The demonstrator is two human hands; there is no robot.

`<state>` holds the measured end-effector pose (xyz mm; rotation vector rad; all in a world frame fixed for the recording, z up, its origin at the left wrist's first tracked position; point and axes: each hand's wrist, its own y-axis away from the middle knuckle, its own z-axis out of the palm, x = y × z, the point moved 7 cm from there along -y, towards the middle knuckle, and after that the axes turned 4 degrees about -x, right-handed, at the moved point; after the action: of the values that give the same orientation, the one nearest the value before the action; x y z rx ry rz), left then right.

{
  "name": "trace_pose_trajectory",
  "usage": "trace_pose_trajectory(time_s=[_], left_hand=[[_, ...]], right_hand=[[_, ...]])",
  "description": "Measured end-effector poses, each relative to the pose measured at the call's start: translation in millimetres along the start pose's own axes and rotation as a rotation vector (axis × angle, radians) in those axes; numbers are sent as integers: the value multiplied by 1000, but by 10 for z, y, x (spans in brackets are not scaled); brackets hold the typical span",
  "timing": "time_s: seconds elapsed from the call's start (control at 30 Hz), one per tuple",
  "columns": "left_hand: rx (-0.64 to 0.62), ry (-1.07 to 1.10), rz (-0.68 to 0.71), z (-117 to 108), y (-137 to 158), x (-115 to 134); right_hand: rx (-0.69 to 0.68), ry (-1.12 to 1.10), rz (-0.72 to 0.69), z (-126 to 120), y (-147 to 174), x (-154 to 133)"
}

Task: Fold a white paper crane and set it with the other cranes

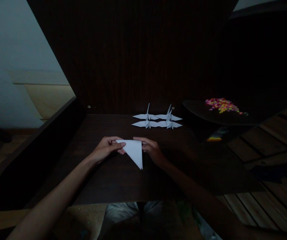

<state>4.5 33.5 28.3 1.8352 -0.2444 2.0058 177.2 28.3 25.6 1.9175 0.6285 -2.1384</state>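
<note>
A folded sheet of white paper [134, 150], triangular in outline, is held up between my two hands over the dark desk [100, 186]. My left hand [109, 146] pinches its left corner, thumb on top and fingers behind. At the right edge, my right hand [152, 150] grips the paper from behind; its fingers are partly hidden. The lower tip points towards me and shows split layers. Beyond the hands, several white origami cranes [147, 124] stand close together in two rows near the back of the desk.
On a dark raised shelf [195, 110] to the right lies a heap of small colourful pieces [222, 105]. A yellow-edged item [214, 138] sits below it. A dark panel [138, 60] rises behind the desk, and a side board [33, 150] borders the left.
</note>
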Motion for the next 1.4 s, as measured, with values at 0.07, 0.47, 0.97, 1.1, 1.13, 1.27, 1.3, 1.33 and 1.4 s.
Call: trace_pose_trajectory(time_s=[0.07, 0.47, 0.97, 1.1, 1.13, 1.27, 1.3, 1.33, 1.4], left_hand=[[66, 7, 26, -41, 7, 29], [246, 121, 57, -160, 6, 19], [-234, -203, -136, 286, 74, -89], [-188, -245, -94, 253, 45, -129], [-183, -249, -85, 245, 38, -134], [-154, -251, -46, 237, 19, -131], [-144, -251, -39, 239, 18, -129], [-136, -251, -33, 244, 17, -127], [-126, -252, -25, 261, 18, -122]], right_hand=[[28, -107, 75, -14, -2, 75], [97, -30, 143, -5, -39, 106], [23, -64, 128, 91, -33, 32], [32, -131, 134, 77, -35, 59], [31, -140, 139, 71, -36, 65], [64, -189, 147, 31, -43, 78], [77, -198, 146, 22, -46, 77], [88, -200, 145, 15, -47, 76], [103, -184, 141, 8, -49, 66]])
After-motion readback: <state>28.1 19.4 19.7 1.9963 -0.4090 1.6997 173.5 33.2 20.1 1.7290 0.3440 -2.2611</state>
